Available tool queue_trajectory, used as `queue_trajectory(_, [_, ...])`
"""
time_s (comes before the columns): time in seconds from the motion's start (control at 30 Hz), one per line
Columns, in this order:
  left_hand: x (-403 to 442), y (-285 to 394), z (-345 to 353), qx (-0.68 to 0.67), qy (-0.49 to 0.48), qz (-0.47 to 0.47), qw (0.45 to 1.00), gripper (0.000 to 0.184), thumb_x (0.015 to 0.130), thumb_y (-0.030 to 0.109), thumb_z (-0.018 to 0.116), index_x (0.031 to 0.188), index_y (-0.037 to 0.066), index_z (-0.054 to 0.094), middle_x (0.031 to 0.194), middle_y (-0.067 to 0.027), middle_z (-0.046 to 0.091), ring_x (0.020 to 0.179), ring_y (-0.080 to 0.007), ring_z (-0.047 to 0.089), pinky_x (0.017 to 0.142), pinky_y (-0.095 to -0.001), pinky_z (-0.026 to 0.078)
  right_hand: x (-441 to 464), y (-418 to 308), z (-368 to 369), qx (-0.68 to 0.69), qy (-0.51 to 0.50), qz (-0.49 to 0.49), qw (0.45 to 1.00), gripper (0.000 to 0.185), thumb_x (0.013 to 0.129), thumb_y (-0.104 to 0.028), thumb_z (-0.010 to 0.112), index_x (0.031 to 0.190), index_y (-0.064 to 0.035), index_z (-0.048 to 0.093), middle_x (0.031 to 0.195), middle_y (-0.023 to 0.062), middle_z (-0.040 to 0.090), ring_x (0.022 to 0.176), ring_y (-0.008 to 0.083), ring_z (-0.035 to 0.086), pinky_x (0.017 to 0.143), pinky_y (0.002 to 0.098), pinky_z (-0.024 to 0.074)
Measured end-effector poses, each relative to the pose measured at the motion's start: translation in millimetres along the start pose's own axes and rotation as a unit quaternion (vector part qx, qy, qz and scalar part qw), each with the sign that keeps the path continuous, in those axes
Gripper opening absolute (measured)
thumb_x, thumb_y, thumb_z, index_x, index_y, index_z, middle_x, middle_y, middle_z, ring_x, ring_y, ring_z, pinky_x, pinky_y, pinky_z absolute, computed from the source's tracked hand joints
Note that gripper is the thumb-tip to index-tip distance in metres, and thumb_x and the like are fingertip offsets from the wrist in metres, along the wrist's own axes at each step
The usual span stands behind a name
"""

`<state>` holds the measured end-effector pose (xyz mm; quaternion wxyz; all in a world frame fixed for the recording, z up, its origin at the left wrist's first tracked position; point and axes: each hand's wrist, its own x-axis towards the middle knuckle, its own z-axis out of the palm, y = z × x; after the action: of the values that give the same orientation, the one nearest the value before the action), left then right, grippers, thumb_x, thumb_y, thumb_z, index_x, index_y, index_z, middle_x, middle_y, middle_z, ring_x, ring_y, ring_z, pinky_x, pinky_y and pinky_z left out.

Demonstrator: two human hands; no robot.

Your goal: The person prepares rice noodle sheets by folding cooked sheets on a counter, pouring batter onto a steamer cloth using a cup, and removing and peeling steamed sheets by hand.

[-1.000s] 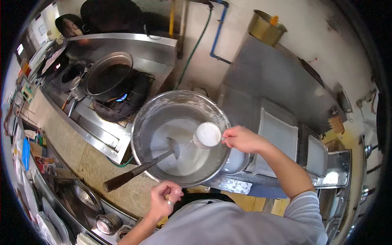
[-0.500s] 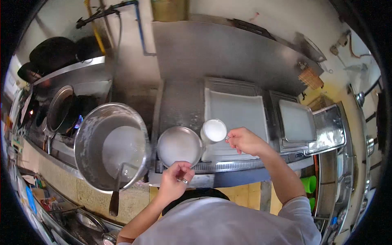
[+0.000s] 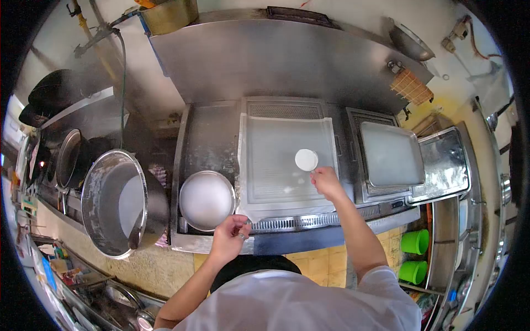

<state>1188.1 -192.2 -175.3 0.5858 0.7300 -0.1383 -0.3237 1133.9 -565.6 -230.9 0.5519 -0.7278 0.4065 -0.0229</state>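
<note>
Pot (image 3: pixel 99 212), placed at left of frame. Sheet (image 3: pixel 276 160), spread at centre. Tray (image 3: pixel 389 157), set right of centre. Bowl (image 3: pixel 205 228), set between pot and sheet. Left hand (image 3: pixel 229 236), lower centre, held beside bowl; fingers bent, grip unclear. Right hand (image 3: pixel 328 183), stretched over sheet; fingers pinched on cup (image 3: pixel 306 160), held just upper left of fingertips.

We cannot see the part of the small round white-filled cup (image 3: pixel 306 159) that the right hand (image 3: pixel 329 185) covers with its fingers. We cannot tell whether the left hand (image 3: pixel 227 240) touches the shallow round silver pan (image 3: pixel 180 202). The tall steel pot's (image 3: pixel 155 196) near wall hides some of its inside. The top edge cuts off the brass-coloured metal pot (image 3: pixel 172 17); the bottom edge crops the white shirt (image 3: pixel 287 303). Pale smudges (image 3: pixel 302 179) below the cup look blurred.
</note>
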Motion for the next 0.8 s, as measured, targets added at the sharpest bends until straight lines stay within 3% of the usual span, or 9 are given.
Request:
queue_trajectory(0.33, [11.8, -13.8, -5.9, -0.029, -0.02, -0.001, 0.999, 0.023, 0.098, -0.005, 0.06, 0.121, -0.002, 0.057, 0.092, -0.0061, 0.068, 0.078, -0.0133, 0.064, 0.072, -0.0284, 0.052, 45.3, 48.8, 7.7, -0.037, 0.083, -0.032, 0.995, 0.013, 0.083, -0.008, 0.068, 0.076, 0.0024, 0.072, 0.068, 0.0154, 0.069, 0.06, 0.021, 0.062, 0.055, 0.0417, 0.0458])
queue_trajectory(0.63, [16.6, -28.6, -26.5, -0.045, -0.039, 0.021, 0.998, 0.022, 0.097, -0.001, 0.064, 0.118, -0.002, 0.061, 0.088, -0.0057, 0.068, 0.077, -0.0116, 0.064, 0.073, -0.0275, 0.053, 7.5, 41.7, 18.4, -0.031, 0.112, 0.017, 0.993, 0.008, 0.081, -0.002, 0.069, 0.078, 0.0034, 0.072, 0.071, 0.0163, 0.07, 0.065, 0.0209, 0.065, 0.058, 0.0406, 0.0475])
queue_trajectory(0.73, [18.4, -36.4, -34.8, -0.059, -0.047, 0.031, 0.997, 0.021, 0.096, 0.0, 0.066, 0.117, -0.002, 0.063, 0.088, -0.0058, 0.069, 0.077, -0.0105, 0.065, 0.072, -0.0264, 0.054, -12.3, 31.4, 23.8, -0.09, 0.145, 0.02, 0.985, 0.006, 0.079, -0.002, 0.071, 0.078, 0.0033, 0.072, 0.071, 0.0166, 0.07, 0.066, 0.0221, 0.066, 0.059, 0.0417, 0.0483])
queue_trajectory(0.8, [19.2, -40.5, -40.2, -0.066, -0.056, 0.037, 0.996, 0.021, 0.096, -0.001, 0.066, 0.117, -0.002, 0.063, 0.089, -0.0058, 0.069, 0.077, -0.0106, 0.065, 0.073, -0.0264, 0.054, -17.3, 35.0, 28.0, -0.091, 0.176, -0.008, 0.98, 0.004, 0.078, 0.0, 0.07, 0.079, 0.0042, 0.07, 0.067, 0.0115, 0.064, 0.06, 0.019, 0.06, 0.052, 0.0404, 0.0429])
